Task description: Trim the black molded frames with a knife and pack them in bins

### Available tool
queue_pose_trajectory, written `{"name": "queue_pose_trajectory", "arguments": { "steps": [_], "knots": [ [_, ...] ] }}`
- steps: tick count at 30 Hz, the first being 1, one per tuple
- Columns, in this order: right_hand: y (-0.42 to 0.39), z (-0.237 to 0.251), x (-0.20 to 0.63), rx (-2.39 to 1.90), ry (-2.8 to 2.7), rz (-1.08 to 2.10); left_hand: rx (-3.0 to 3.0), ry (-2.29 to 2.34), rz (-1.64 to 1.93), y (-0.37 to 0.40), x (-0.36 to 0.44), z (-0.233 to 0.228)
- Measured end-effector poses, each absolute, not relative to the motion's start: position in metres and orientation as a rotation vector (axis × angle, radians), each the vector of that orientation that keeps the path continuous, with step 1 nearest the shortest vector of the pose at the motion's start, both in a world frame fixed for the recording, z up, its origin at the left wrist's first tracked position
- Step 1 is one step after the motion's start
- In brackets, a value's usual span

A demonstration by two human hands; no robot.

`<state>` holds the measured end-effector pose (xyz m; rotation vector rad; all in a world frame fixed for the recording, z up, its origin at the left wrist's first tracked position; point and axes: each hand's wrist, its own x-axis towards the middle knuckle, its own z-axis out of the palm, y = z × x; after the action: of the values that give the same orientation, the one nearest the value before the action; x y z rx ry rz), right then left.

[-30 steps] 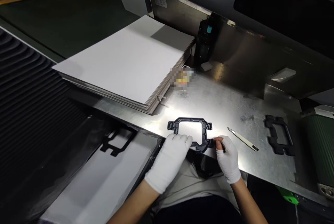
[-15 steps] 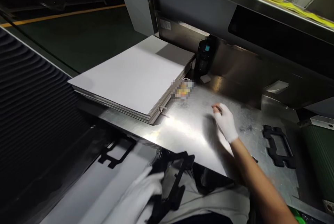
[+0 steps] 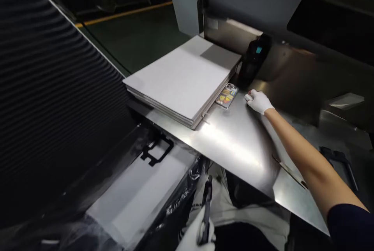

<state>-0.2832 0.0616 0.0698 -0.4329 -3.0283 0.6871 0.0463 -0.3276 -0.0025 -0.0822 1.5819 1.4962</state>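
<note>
now that the black plastic frame [image 3: 206,208] has left the steel table [image 3: 233,145] and hangs edge-on at bottom centre, pinched in the gloved left hand [image 3: 195,236], the right hand [image 3: 258,101] has stretched to upper centre, fingers curled over something small and white, near the colourful card [image 3: 227,96] beside the white sheet stack [image 3: 187,77].

A stack of large white-topped grey boards [image 3: 184,77] lies on the brushed stainless-steel worktable [image 3: 233,142] at 11 o'clock from the table centre. A small colourful printed card [image 3: 227,96] lies just beside the stack at its 3 o'clock edge. A black handheld device with a teal screen [image 3: 254,58] stands against the back wall at 1 o'clock. A slim cutting knife [image 3: 289,171] lies at 4 o'clock. A white sheet under clear plastic film [image 3: 137,196] lies below the table at 8 o'clock.
</note>
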Motion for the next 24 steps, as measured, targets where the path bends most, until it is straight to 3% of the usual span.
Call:
{"name": "queue_pose_trajectory", "arguments": {
  "steps": [3, 7, 10, 15, 24],
  "knots": [
    [0.034, 0.083, -0.185, -0.283, -2.942, 0.869, -0.16, 1.684, 1.456, -0.308, 0.062, -0.005],
    [-0.026, 0.092, -0.028, 0.182, -2.948, 1.381, -0.059, 1.756, 1.426, -0.3, 0.057, 0.005],
    [-0.059, 0.073, 0.044, 0.308, -2.925, 1.295, 0.063, 1.712, 1.44, -0.3, 0.051, 0.013],
    [-0.068, 0.048, 0.075, 0.353, -2.889, 1.146, 0.117, 1.67, 1.369, -0.296, 0.051, 0.015],
    [-0.052, 0.059, 0.088, 0.316, -2.92, 0.993, 0.153, 1.68, 1.324, -0.283, 0.061, 0.02]
  ]
}}
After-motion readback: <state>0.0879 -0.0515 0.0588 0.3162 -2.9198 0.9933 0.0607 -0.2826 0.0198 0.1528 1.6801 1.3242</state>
